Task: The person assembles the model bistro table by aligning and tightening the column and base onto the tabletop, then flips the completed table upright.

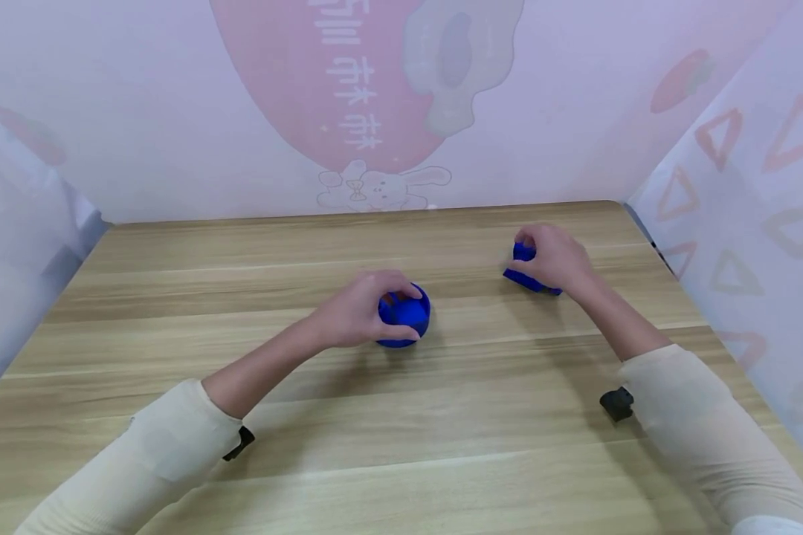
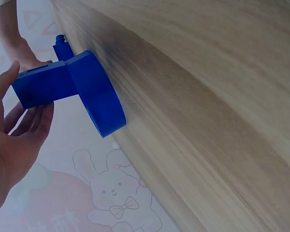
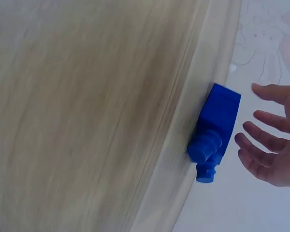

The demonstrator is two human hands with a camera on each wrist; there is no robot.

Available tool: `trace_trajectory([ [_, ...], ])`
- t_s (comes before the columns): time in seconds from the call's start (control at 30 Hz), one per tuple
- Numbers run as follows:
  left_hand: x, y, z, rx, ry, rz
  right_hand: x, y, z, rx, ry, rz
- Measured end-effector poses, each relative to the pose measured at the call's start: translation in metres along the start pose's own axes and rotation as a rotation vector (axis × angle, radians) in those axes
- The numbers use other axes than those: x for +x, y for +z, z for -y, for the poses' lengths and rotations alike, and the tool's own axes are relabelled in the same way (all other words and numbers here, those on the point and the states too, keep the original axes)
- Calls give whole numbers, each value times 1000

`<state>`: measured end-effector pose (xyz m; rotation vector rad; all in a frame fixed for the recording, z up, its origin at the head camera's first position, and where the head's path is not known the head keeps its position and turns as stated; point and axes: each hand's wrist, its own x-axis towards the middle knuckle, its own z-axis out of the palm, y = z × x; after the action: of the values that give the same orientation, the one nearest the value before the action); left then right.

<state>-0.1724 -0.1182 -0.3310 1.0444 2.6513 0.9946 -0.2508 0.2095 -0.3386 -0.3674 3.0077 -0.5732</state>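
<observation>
- Behind each hand's fingers, at the wearer's end, are a cream left sleeve (image 1: 174, 438) and a cream right sleeve (image 1: 702, 438), both over the wood-grain tabletop (image 1: 401, 461).
- The left hand (image 1: 358, 308) grasps a blue round-based part (image 2: 100, 96): the thumb lies on one side of its box-shaped block (image 2: 46, 87), the other fingers opposite. Probably the block is pinched because its flat sides suit a two-sided grip and leave the round base uncovered.
- That part's long axis runs from the fingers through the block to the round base, which points away from the fingertips, down toward the tabletop. Whether the rim touches the wood, I cannot tell.
- Farther out, the right hand (image 1: 555, 256) has its fingers spread, released; the right wrist view shows a gap between them and a blue knobbed part (image 3: 220, 113) just beneath.
- The knobbed part lies on the wood, which seems to bear its weight. Its long axis crosses below the fingers; its small end knob (image 3: 205, 175) points toward the little-finger side, the plain end toward the thumb. A stubby cylinder (image 3: 203, 146) juts from it near the knob.
- Beyond both hands' fingertips rises a printed backdrop (image 1: 154, 134) with a rabbit drawing (image 1: 384, 187).
</observation>
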Motion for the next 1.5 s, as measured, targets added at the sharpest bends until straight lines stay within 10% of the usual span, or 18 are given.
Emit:
trace_trajectory([
  [0.53, -10, -24, 16, -56, 133, 72, 2, 4, -2, -112, 21, 87],
  [0.97, -10, -17, 15, -70, -162, -89, -1, 3, 27, -41, -106, 19],
  [1.5, -8, -15, 23, -112, -228, -193, -11, 13, 62, 640, -328, 16],
])
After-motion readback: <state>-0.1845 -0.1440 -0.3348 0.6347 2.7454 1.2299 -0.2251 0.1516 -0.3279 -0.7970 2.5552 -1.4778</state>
